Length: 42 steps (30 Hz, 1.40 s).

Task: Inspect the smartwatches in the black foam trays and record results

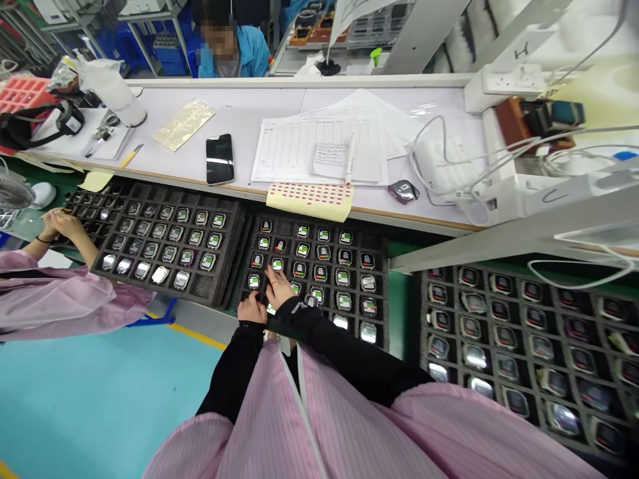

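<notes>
A dark foam tray (312, 220) of square smartwatch bodies lies before me, many with lit screens of green and white blocks. My right hand (280, 289) reaches over its left half, fingers stretched out, fingertips at a lit watch (277, 265). Nothing is seen lifted in that hand. At the tray's front left corner, my left hand (252, 309) is curled, its fingers bent together just below another lit watch (254, 281). Whatever lies under those fingers is hidden. One more lit watch (271, 309) shows partly between my two hands.
Left stands a stacked foam tray (204, 287) of watches; a co-worker's clasped hands (62, 223) rest beyond it. Another watch tray (492, 318) lies right, past a white post (519, 216). The shelf holds papers (284, 150), a phone (219, 159) and cables. Another person (254, 50) sits opposite.
</notes>
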Tool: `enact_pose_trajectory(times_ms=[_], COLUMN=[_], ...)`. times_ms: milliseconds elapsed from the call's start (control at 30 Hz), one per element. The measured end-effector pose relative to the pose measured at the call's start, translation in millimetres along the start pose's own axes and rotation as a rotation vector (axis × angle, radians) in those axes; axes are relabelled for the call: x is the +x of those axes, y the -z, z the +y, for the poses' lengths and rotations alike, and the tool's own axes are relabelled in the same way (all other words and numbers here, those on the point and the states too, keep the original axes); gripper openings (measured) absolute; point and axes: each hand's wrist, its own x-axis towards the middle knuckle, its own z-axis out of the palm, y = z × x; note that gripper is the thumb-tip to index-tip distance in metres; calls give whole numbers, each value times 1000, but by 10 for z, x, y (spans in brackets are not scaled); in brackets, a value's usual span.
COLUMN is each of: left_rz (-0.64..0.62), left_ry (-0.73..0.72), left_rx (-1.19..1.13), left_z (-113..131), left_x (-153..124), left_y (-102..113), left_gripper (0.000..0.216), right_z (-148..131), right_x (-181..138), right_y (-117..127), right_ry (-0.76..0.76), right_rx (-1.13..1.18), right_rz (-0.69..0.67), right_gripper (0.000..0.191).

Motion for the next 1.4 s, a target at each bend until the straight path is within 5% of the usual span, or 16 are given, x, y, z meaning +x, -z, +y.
enact_pose_trajectory(times_ms=[233,900,1400], left_rz=[-18,3,42], left_ry=[-11,-30,-68], left_rx=[29,69,63], left_z=[12,22,-6], left_x=[4,15,32], left_y=[16,42,28], left_gripper=[37,38,37], right_z=[25,-61,21], right_x=[88,78,6], right_y=[-137,-86,142], right_ry=[-6,-41,-129], right_rx=[-74,-141,135], right_rz=[-142,-255,-275], right_gripper=[72,75,78])
